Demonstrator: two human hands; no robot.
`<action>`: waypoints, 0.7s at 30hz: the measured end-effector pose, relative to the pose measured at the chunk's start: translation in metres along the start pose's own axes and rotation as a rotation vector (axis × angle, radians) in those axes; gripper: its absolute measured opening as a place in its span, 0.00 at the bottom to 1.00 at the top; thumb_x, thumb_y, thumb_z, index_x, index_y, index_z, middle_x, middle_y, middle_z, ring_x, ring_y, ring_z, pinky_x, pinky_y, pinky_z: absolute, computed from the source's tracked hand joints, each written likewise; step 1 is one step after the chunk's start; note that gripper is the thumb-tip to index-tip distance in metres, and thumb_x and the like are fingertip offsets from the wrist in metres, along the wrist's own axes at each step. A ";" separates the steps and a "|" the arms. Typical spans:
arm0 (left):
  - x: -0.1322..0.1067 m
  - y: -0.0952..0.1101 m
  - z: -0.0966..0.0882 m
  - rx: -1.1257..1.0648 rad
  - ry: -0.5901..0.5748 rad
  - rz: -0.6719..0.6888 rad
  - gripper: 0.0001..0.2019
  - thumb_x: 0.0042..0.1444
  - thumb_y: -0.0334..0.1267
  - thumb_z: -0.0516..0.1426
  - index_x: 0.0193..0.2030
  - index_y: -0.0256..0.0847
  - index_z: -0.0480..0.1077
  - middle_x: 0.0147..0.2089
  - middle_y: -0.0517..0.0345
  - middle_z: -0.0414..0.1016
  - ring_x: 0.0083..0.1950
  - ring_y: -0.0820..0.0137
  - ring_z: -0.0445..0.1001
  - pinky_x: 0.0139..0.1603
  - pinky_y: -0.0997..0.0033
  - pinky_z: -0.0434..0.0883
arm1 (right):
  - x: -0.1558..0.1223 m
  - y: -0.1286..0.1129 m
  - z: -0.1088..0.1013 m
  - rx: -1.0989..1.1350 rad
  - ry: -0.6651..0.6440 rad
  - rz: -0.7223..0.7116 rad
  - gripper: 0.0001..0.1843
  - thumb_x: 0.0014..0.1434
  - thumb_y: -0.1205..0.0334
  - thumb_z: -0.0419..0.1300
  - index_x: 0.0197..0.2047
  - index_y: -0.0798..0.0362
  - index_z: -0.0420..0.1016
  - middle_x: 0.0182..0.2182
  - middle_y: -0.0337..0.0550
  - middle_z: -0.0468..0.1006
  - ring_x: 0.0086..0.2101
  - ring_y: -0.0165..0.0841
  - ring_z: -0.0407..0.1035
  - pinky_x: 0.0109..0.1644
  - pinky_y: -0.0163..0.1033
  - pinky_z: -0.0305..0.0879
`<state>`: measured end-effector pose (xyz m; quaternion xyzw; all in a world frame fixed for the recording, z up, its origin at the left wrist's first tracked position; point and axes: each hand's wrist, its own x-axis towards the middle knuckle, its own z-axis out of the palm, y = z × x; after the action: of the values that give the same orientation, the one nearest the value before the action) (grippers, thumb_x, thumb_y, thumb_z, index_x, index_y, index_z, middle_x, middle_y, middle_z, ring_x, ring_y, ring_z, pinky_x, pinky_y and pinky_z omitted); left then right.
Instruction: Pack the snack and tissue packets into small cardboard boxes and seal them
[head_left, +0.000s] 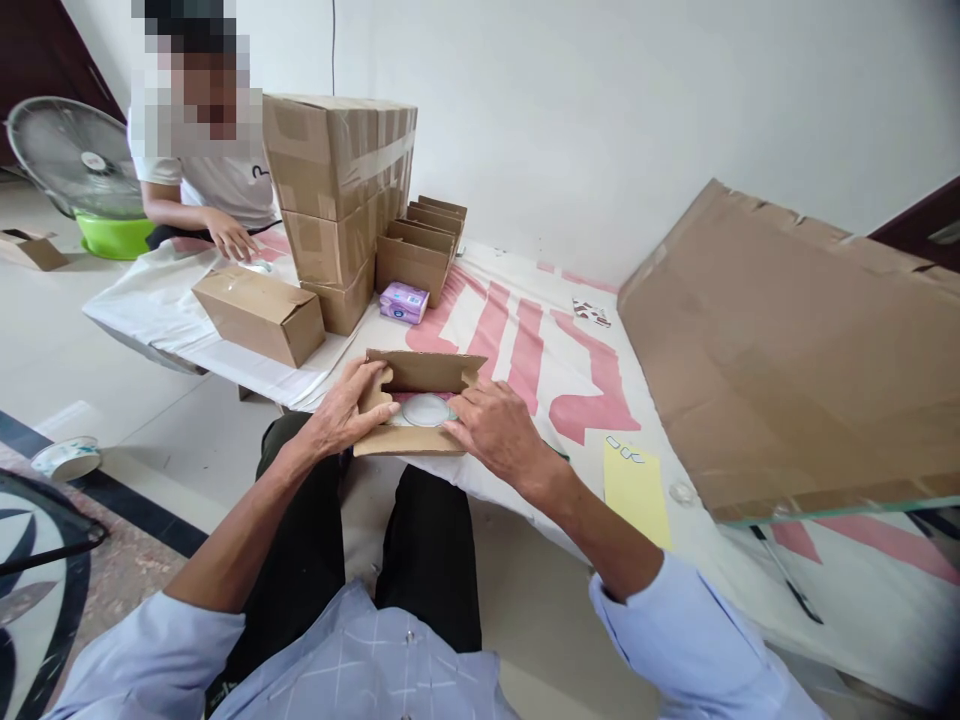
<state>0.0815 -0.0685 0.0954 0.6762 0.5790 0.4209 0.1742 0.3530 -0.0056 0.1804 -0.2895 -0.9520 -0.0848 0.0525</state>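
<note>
A small cardboard box (429,373) stands with its top flaps raised at the table's near edge, in front of my body. My left hand (346,408) grips its left end, thumb stretched over the opening and fingers at the side flap. At the right end, my right hand (496,425) has its fingers bent around the other side flap. Between my hands, a round, pale, clear-looking disc (426,410) shows inside the box, with something pink and red beside it. What lies beneath the disc is hidden.
Taped cartons (319,190) are stacked at the back left, beside several open boxes (416,250) and a purple tissue pack (404,302). A closed box (259,312) lies near a co-worker's hand (231,236). To the right are a yellow paper (637,490) and a large cardboard sheet (795,370).
</note>
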 end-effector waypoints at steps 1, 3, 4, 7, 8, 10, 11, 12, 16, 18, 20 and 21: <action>-0.002 -0.003 -0.001 -0.027 -0.017 -0.006 0.36 0.68 0.62 0.62 0.74 0.42 0.69 0.77 0.40 0.65 0.79 0.43 0.64 0.82 0.43 0.64 | 0.012 -0.001 -0.003 -0.023 -0.050 -0.037 0.08 0.73 0.60 0.66 0.44 0.53 0.85 0.42 0.56 0.86 0.51 0.49 0.73 0.55 0.49 0.67; -0.005 -0.012 -0.006 -0.082 -0.054 -0.011 0.43 0.64 0.68 0.64 0.77 0.44 0.68 0.81 0.40 0.60 0.84 0.39 0.56 0.84 0.42 0.61 | 0.036 -0.003 -0.007 -0.051 -0.165 -0.093 0.08 0.71 0.59 0.69 0.47 0.54 0.86 0.45 0.56 0.86 0.52 0.49 0.75 0.55 0.48 0.68; -0.006 -0.017 -0.008 -0.115 -0.075 -0.006 0.46 0.61 0.71 0.65 0.78 0.45 0.67 0.84 0.40 0.57 0.86 0.37 0.52 0.84 0.40 0.61 | 0.047 -0.004 -0.008 -0.059 -0.229 -0.106 0.09 0.71 0.58 0.69 0.49 0.55 0.85 0.47 0.57 0.86 0.52 0.49 0.76 0.55 0.47 0.69; -0.011 -0.036 -0.017 -0.238 -0.160 0.030 0.57 0.53 0.77 0.68 0.82 0.50 0.63 0.88 0.40 0.48 0.87 0.33 0.47 0.80 0.38 0.67 | 0.073 -0.008 -0.005 -0.071 -0.428 -0.113 0.14 0.70 0.58 0.69 0.55 0.57 0.85 0.52 0.58 0.86 0.52 0.50 0.80 0.51 0.46 0.71; -0.013 -0.042 -0.018 -0.278 -0.190 0.043 0.60 0.49 0.78 0.69 0.83 0.52 0.61 0.88 0.40 0.46 0.87 0.32 0.47 0.78 0.37 0.69 | 0.079 -0.009 -0.003 -0.077 -0.488 -0.115 0.15 0.70 0.59 0.69 0.55 0.58 0.85 0.52 0.59 0.87 0.52 0.50 0.81 0.50 0.46 0.71; -0.016 -0.051 -0.019 -0.330 -0.241 0.055 0.66 0.43 0.77 0.73 0.85 0.55 0.57 0.89 0.40 0.45 0.87 0.32 0.50 0.77 0.37 0.71 | 0.088 -0.014 0.005 -0.092 -0.573 -0.122 0.15 0.69 0.63 0.69 0.56 0.59 0.85 0.52 0.61 0.87 0.52 0.51 0.83 0.50 0.46 0.72; -0.018 -0.053 -0.018 -0.333 -0.256 0.054 0.68 0.41 0.75 0.75 0.86 0.56 0.55 0.88 0.39 0.45 0.86 0.32 0.51 0.76 0.36 0.71 | 0.092 -0.016 0.009 -0.099 -0.593 -0.124 0.15 0.68 0.65 0.69 0.56 0.59 0.85 0.52 0.61 0.88 0.52 0.51 0.83 0.50 0.46 0.73; -0.020 -0.054 -0.015 -0.321 -0.262 0.049 0.69 0.41 0.71 0.77 0.86 0.57 0.53 0.88 0.39 0.46 0.86 0.33 0.52 0.75 0.36 0.72 | 0.095 -0.017 0.013 -0.104 -0.608 -0.125 0.15 0.67 0.66 0.69 0.56 0.58 0.85 0.53 0.61 0.88 0.52 0.51 0.83 0.50 0.46 0.73; -0.024 -0.052 0.000 -0.241 -0.202 0.036 0.66 0.50 0.54 0.78 0.88 0.57 0.45 0.86 0.37 0.49 0.84 0.37 0.56 0.71 0.37 0.75 | 0.097 -0.014 0.020 -0.085 -0.620 -0.147 0.14 0.68 0.67 0.68 0.55 0.58 0.85 0.55 0.61 0.87 0.55 0.51 0.83 0.54 0.47 0.74; -0.023 -0.050 0.005 -0.231 -0.159 0.053 0.64 0.52 0.47 0.77 0.88 0.55 0.44 0.85 0.36 0.51 0.83 0.37 0.58 0.71 0.38 0.76 | 0.093 -0.007 0.018 -0.054 -0.582 -0.152 0.14 0.69 0.65 0.67 0.56 0.58 0.84 0.56 0.61 0.86 0.56 0.51 0.82 0.56 0.47 0.73; -0.022 -0.050 0.008 -0.227 -0.138 0.071 0.65 0.51 0.43 0.76 0.89 0.54 0.43 0.84 0.36 0.52 0.82 0.38 0.58 0.73 0.39 0.75 | 0.087 0.000 0.013 -0.012 -0.515 -0.149 0.16 0.69 0.62 0.67 0.58 0.56 0.82 0.56 0.59 0.85 0.57 0.52 0.80 0.57 0.48 0.73; -0.021 -0.050 0.009 -0.223 -0.133 0.073 0.65 0.50 0.42 0.76 0.89 0.55 0.43 0.84 0.37 0.53 0.82 0.38 0.59 0.73 0.39 0.75 | 0.084 0.004 0.010 0.010 -0.477 -0.140 0.17 0.69 0.60 0.68 0.59 0.56 0.82 0.57 0.59 0.85 0.57 0.52 0.80 0.57 0.48 0.73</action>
<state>0.0570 -0.0720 0.0463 0.6997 0.4907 0.4429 0.2711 0.2849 0.0452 0.1835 -0.2343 -0.9556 -0.0127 -0.1781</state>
